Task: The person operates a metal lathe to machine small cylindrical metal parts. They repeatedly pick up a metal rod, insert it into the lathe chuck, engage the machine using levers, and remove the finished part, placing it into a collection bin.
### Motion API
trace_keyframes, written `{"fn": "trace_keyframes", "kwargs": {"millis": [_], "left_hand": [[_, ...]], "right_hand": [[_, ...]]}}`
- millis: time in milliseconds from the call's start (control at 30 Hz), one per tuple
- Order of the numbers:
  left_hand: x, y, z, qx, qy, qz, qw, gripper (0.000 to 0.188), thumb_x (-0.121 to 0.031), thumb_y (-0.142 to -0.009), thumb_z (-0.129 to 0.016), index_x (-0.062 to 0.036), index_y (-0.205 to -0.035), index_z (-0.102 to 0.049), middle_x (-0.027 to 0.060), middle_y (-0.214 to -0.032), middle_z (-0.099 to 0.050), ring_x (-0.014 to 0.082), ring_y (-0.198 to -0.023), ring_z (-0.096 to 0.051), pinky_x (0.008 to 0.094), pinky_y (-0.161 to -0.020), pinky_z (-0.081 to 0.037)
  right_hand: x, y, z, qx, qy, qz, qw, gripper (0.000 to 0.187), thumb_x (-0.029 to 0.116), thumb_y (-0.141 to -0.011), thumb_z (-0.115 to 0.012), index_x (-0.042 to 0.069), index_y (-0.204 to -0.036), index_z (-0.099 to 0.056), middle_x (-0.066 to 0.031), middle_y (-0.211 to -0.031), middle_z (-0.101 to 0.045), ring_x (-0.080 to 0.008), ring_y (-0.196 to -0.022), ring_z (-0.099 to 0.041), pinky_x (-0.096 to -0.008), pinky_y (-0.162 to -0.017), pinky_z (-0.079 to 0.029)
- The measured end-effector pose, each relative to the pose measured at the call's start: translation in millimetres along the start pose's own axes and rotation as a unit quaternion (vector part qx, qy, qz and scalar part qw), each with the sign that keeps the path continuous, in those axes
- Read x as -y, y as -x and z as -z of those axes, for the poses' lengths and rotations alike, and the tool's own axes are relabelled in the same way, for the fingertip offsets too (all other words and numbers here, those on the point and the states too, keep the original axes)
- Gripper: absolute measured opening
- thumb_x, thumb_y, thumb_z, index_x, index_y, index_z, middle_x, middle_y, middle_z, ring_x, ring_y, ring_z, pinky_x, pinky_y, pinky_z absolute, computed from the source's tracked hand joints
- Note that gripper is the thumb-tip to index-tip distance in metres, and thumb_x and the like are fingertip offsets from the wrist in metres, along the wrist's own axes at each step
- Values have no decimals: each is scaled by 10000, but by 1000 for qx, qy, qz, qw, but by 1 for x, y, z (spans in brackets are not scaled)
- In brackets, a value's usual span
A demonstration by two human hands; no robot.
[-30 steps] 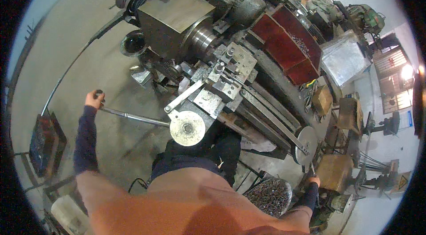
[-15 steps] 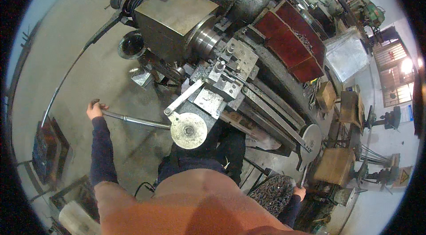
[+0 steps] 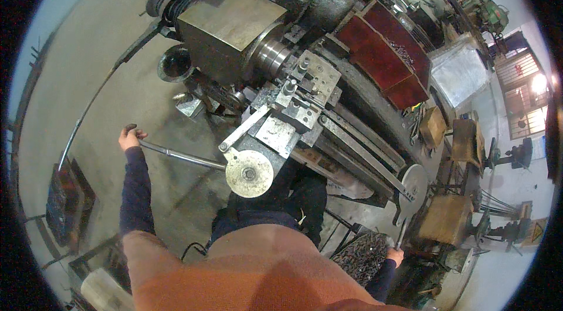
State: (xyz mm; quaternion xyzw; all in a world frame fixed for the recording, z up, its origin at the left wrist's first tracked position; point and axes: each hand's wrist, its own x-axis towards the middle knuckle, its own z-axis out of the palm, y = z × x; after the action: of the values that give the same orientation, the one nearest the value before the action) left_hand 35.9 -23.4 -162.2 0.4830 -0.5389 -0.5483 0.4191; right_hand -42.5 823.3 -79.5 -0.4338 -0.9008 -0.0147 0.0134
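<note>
My left hand (image 3: 130,137) is at the outer end of a long steel lever (image 3: 186,158). Its palm side touches the lever's tip, and the fingers are spread above it, not wrapped round. That lever runs to a round metal disc (image 3: 250,173) at the front of a lathe-like machine. At lower right, my right hand (image 3: 396,257) closes round the end of a shorter handle (image 3: 402,233) below a second disc (image 3: 413,183). Between the levers sit the tool slide (image 3: 302,114) and the bright steel chuck (image 3: 272,56), beside a large boxy metal housing (image 3: 231,14).
Small dark metal pieces fill a container (image 3: 360,255) beside my right forearm. A red-brown tray (image 3: 384,53) lies behind the machine bed. A pedal-like block (image 3: 65,202) with a rod stands at left. Grimy boxes (image 3: 443,220) and further machines line the right side.
My left hand has shifted slightly right at the lever's tip, and its fingers are farther apart. My right hand stays on its handle. The view has moved a little.
</note>
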Motion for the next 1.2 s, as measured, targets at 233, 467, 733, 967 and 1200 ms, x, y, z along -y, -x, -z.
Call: {"fn": "trace_keyframes", "kwargs": {"millis": [233,467,733,967,1200], "left_hand": [[3,-1,-2,-11,25,-14,1000,227,-5,-741,-402,94,-930,-480,175,-647,-545,253,-459,-555,335,-434,-485],[-9,30,-20,-78,80,135,985,237,-22,-721,-421,153,-880,-423,251,-706,-558,320,-481,-569,386,-427,-500],[-7,-13,-130,84,-2,85,993,229,-3,-706,-418,170,-855,-403,246,-673,-556,313,-473,-571,377,-419,-496],[8,-33,-186,149,-35,-10,988,223,14,-693,-416,184,-832,-385,241,-643,-555,307,-466,-572,369,-411,-493],[24,-42,-185,166,-33,-79,982,218,31,-679,-413,199,-810,-367,236,-613,-554,302,-459,-574,360,-403,-490]], "right_hand": [[-12,-6,-17,-56,5,46,997,490,331,-625,-623,162,-1078,-543,-156,-921,-592,-346,-822,-562,-425,-719,-435],[-13,-56,-11,-46,88,55,993,338,331,-651,-569,148,-935,-589,-139,-857,-601,-338,-799,-567,-443,-689,-443],[-13,-123,-18,-42,100,87,990,318,302,-643,-571,97,-884,-603,-151,-877,-594,-315,-839,-558,-417,-713,-432],[-13,-74,-18,46,44,30,998,347,281,-661,-569,-4,-858,-593,-204,-911,-582,-347,-829,-565,-418,-712,-447],[8,-18,-5,29,48,-50,997,478,342,-630,-601,29,-989,-570,-184,-978,-571,-326,-921,-538,-401,-779,-421]]}}
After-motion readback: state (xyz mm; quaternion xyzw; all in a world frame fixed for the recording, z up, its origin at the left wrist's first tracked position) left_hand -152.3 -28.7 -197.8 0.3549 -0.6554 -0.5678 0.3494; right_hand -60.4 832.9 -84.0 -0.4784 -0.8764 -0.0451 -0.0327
